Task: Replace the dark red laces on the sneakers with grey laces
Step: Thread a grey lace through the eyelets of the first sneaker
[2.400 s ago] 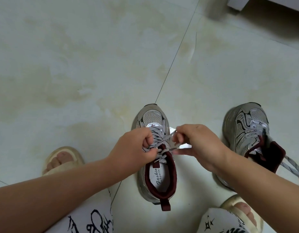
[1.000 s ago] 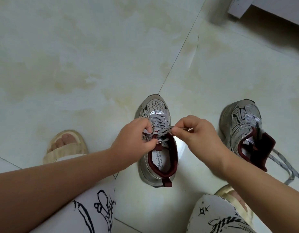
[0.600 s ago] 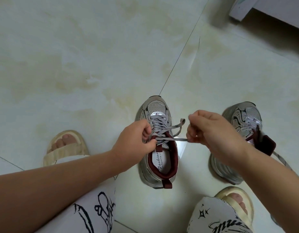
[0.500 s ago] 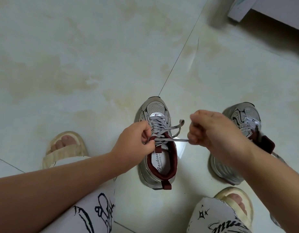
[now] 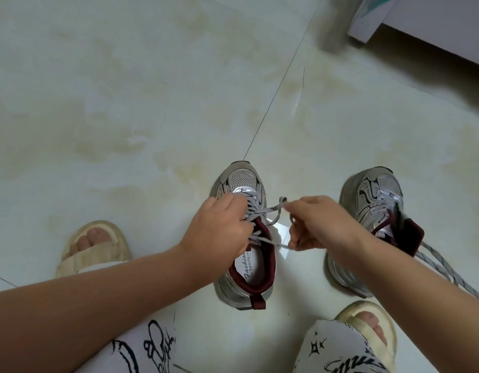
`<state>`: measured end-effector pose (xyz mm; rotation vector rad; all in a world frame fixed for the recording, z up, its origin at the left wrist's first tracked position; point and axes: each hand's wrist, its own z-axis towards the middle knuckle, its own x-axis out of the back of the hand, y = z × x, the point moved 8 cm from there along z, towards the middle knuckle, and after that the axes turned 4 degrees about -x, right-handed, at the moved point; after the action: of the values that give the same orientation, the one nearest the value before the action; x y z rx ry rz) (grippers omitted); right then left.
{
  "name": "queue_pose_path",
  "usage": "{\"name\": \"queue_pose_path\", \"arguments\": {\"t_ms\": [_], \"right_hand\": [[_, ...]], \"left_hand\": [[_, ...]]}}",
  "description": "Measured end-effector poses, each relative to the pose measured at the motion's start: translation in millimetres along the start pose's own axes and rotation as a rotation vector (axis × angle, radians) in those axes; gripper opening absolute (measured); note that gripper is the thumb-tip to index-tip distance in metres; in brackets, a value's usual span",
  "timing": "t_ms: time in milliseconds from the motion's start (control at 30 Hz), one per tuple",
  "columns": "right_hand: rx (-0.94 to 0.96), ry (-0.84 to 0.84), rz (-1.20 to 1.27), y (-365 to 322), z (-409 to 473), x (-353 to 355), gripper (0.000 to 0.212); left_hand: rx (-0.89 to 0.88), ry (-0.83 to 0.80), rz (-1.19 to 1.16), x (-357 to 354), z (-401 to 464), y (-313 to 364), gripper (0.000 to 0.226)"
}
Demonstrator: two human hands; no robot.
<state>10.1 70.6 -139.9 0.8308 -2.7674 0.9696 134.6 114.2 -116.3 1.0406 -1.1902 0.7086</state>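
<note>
On floor, mid-frame: left hand (image 5: 219, 230) and right hand (image 5: 318, 224) each pinching grey lace (image 5: 268, 210) over sneaker (image 5: 246, 265). Limp, light; best gripped near ends.

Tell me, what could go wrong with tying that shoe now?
The right hand pinches a loop of grey lace; if it slips, the half-made bow on the middle sneaker may come loose. The other sneaker has long untied laces trailing across the floor, which a foot might catch.
</note>
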Motion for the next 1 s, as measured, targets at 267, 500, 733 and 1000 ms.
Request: {"name": "queue_pose_path", "arguments": {"t_ms": [267,500,733,1000], "right_hand": [[0.168,-0.063,-0.425,16,5,-31,0.027],[0.226,-0.014,-0.428,20,4,-33,0.021],[0.184,-0.047,-0.430,23,6,-34,0.020],[0.035,-0.099,-0.126,10,4,-29,0.018]], "left_hand": [[0.297,0.007,-0.538,-7,-10,-30,0.008],[0.190,-0.133,-0.838,17,5,-20,0.014],[0.250,-0.239,-1.447,41,3,-27,0.006],[0.286,-0.256,-0.592,2,0,-24,0.007]]}}
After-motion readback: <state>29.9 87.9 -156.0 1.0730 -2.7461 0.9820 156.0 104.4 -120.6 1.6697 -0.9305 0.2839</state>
